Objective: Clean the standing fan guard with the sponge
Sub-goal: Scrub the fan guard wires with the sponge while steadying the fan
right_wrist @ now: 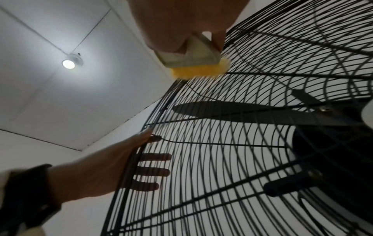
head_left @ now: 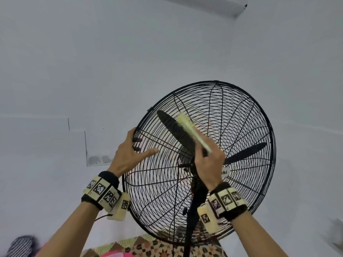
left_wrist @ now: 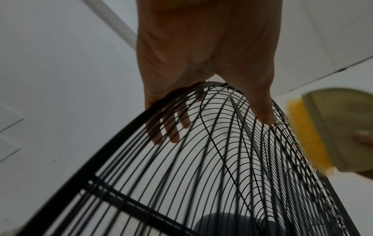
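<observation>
The standing fan's black wire guard [head_left: 222,108] fills the lower right of the head view, with dark blades [head_left: 174,128] behind it. My left hand [head_left: 144,153] grips the guard's left rim, thumb on the front wires and fingers [right_wrist: 153,170] behind them. My right hand [head_left: 204,151] holds a yellow sponge with a pale backing [head_left: 191,130]. The sponge's yellow face lies against the front wires over the upper-left blade. In the right wrist view the sponge [right_wrist: 197,68] touches the guard [right_wrist: 222,175] near its edge. The left wrist view shows the sponge [left_wrist: 302,132] just right of my left thumb [left_wrist: 262,111].
The fan's black pole [head_left: 191,219] runs down behind my right wrist. White walls stand behind the fan. A patterned cloth [head_left: 148,247] and a striped item [head_left: 22,245] lie at the bottom edge. A ceiling lamp [right_wrist: 68,63] glows overhead.
</observation>
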